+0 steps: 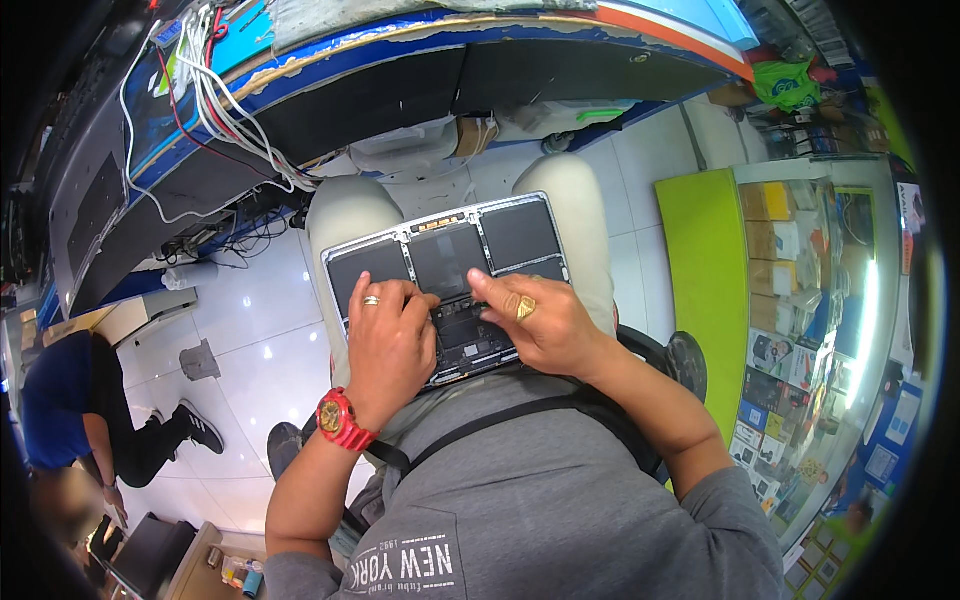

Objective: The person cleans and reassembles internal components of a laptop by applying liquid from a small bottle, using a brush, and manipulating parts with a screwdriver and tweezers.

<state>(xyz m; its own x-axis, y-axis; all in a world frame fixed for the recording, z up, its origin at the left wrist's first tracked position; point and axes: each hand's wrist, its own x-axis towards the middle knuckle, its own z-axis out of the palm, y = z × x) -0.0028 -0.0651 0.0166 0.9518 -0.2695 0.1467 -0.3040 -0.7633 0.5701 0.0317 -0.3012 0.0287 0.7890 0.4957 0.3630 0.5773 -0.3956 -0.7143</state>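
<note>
A laptop [448,262] with its bottom cover off lies across my lap, showing black battery cells and a dark circuit board [470,335]. My left hand [385,325] rests over the laptop's left part. Its fingers are bent, with the fingertips at the board's upper edge near the middle; what they grip, if anything, is hidden. From the right, my right hand [535,315] reaches over the board with its fingers curled into a pinch. Anything between those fingertips is too small to make out. A red watch [342,420] circles my left wrist.
A blue-edged workbench [400,60] stands ahead, with white cables [215,100] hanging at its left. Plastic bins [405,145] sit beneath it. At right is a lit glass display case [800,330] with a green side panel [700,320]. Another person [80,400] bends over at left.
</note>
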